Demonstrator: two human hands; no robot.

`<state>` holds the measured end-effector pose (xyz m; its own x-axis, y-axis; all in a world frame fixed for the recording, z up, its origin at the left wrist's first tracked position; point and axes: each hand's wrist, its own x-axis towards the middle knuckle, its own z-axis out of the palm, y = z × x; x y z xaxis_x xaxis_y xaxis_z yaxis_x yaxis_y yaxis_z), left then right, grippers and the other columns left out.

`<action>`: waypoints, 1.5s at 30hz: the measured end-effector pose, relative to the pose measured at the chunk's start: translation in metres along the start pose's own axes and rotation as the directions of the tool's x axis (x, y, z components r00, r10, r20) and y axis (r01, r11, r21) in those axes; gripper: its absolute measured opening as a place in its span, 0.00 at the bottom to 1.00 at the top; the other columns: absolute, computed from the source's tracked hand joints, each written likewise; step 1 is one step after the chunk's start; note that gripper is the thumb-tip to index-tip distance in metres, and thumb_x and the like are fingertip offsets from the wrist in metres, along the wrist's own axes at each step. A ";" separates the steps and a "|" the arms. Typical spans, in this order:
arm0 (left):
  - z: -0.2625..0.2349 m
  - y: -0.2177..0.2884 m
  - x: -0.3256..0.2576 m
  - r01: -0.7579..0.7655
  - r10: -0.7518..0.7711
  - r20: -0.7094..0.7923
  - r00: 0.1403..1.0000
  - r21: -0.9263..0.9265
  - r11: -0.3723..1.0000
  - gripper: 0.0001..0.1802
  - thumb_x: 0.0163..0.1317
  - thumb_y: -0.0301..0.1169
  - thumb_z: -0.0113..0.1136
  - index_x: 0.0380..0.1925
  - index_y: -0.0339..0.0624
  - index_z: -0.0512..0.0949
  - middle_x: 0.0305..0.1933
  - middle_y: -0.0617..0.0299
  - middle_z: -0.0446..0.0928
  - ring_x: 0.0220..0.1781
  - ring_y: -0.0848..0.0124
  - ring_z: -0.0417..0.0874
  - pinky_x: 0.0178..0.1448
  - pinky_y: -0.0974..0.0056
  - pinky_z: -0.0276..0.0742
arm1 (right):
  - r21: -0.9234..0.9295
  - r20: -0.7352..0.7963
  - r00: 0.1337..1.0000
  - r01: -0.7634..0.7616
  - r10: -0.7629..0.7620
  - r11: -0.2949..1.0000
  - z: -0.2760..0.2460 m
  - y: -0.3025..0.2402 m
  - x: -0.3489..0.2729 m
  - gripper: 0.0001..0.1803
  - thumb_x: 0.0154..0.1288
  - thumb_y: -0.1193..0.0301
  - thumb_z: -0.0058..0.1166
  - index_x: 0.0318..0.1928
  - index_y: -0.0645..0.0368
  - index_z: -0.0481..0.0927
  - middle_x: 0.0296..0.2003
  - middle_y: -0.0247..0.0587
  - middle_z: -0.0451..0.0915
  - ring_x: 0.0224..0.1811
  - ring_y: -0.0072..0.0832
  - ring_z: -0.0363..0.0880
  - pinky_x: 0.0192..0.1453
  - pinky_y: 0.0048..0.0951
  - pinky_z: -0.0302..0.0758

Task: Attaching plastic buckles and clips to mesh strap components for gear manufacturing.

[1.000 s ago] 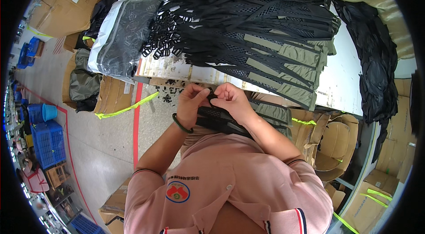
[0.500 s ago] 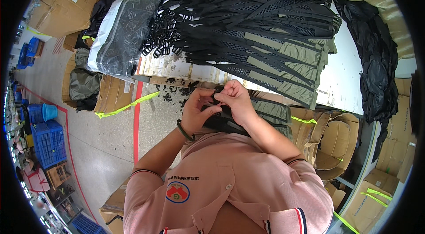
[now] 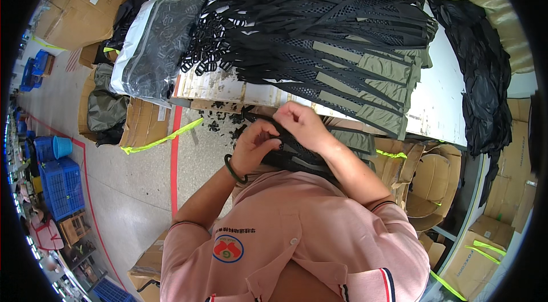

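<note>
My left hand (image 3: 254, 145), with a dark bracelet at the wrist, is closed in a pinch on a small black buckle (image 3: 280, 143). Just right of it and slightly farther away, my right hand (image 3: 302, 124) has its fingers curled together. What lies between those fingertips is hidden. Below both hands, a black strap piece (image 3: 291, 156) lies across my lap at the table's front edge. Olive fabric (image 3: 354, 140) shows to the right, under my right forearm. Beyond the hands, a thick pile of black mesh straps with olive panels (image 3: 331, 51) covers the table.
Loose black buckles (image 3: 208, 45) lie left of the pile, beside a clear bag of buckles (image 3: 162, 45). Black fabric (image 3: 485, 79) hangs over the table's right end. Cardboard boxes (image 3: 142, 125) stand left and right (image 3: 431, 182). Black scraps (image 3: 217, 122) litter the floor.
My hands have drawn apart. The right hand has shifted slightly away from the left, and the black buckle now shows at the left fingertips.
</note>
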<state>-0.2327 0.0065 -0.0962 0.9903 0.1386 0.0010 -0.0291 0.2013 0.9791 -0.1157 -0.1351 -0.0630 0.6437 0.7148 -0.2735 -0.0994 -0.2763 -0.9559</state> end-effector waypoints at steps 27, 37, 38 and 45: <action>-0.048 -0.023 0.051 0.261 -0.353 -0.225 0.908 -0.356 0.898 0.05 0.62 0.28 0.59 0.33 0.39 0.75 0.27 0.63 0.77 0.24 0.76 0.79 0.27 0.74 0.74 | -0.461 0.121 0.992 0.023 0.038 0.887 -0.025 0.014 0.005 0.14 0.59 0.67 0.60 0.42 0.61 0.76 0.36 0.46 0.81 0.40 0.37 0.80 0.44 0.33 0.75; -0.093 -0.007 0.071 0.175 -0.045 -0.496 0.867 0.219 0.960 0.06 0.59 0.29 0.64 0.28 0.40 0.78 0.22 0.68 0.74 0.20 0.81 0.69 0.23 0.74 0.63 | -0.299 -0.065 0.967 0.216 -0.245 0.929 0.013 0.012 0.042 0.07 0.61 0.73 0.52 0.37 0.64 0.78 0.31 0.51 0.78 0.34 0.45 0.79 0.39 0.35 0.74; -0.113 -0.004 0.080 0.116 0.082 -0.522 0.849 0.334 0.935 0.06 0.58 0.29 0.64 0.30 0.40 0.79 0.23 0.67 0.74 0.22 0.80 0.70 0.24 0.73 0.64 | -0.299 -0.058 0.966 0.224 -0.252 0.928 0.013 0.017 0.046 0.07 0.61 0.73 0.52 0.37 0.64 0.78 0.31 0.51 0.78 0.34 0.45 0.79 0.39 0.35 0.74; -0.151 0.032 0.120 0.046 0.218 -0.112 0.969 0.956 0.288 0.16 0.50 0.27 0.66 0.40 0.38 0.78 0.39 0.50 0.75 0.39 0.52 0.78 0.45 0.56 0.74 | -0.454 -0.006 0.919 0.348 -0.393 0.820 0.024 0.025 0.055 0.10 0.63 0.74 0.52 0.43 0.63 0.79 0.32 0.49 0.76 0.37 0.44 0.77 0.41 0.33 0.73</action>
<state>-0.1350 0.1762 -0.0959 0.9385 0.2871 0.1917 0.1666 -0.8631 0.4768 -0.1009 -0.0876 -0.1048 0.6356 0.7618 0.1252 0.4870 -0.2699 -0.8307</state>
